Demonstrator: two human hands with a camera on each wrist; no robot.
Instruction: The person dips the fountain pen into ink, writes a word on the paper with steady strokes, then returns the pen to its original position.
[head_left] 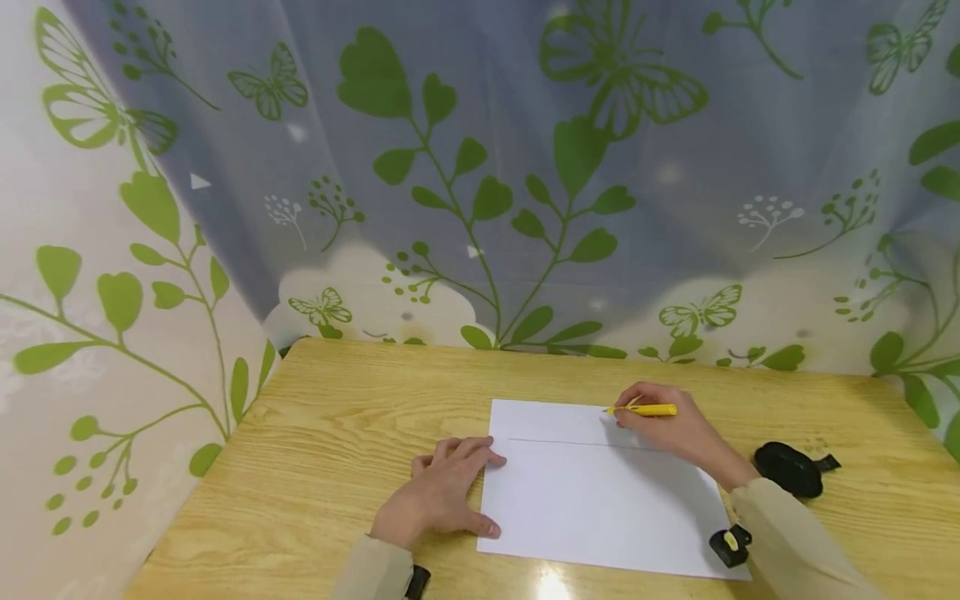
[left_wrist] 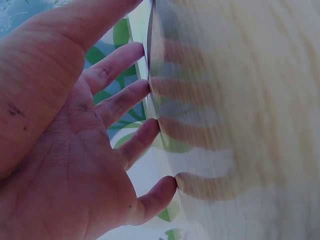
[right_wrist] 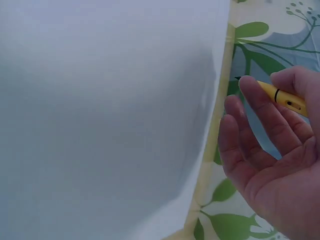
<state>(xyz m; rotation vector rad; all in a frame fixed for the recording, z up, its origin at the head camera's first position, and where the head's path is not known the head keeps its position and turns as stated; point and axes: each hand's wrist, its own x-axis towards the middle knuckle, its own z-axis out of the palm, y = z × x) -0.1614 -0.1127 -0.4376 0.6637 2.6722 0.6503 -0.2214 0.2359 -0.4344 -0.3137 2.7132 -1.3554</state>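
A white sheet of paper [head_left: 592, 508] lies on the wooden table, with one thin dark line [head_left: 555, 441] running across its upper part. My left hand [head_left: 442, 496] spreads its fingers at the sheet's left edge, thumb and fingertips resting there. In the left wrist view, the fingertips [left_wrist: 167, 186] press on the surface and the palm stays raised. Between thumb and fingers, my right hand [head_left: 678, 429] pinches a yellow pen [right_wrist: 290, 100]. Its dark tip points left, close over the sheet's top edge, above the line. The other fingers of that hand curl loosely underneath.
A small black oval case [head_left: 787, 469] with a short tab sits right of the paper, beside the right forearm. The wooden table [head_left: 337, 433] ends at the back against a curtain [head_left: 480, 167] printed with green leaves and butterflies. Both wrists carry black straps.
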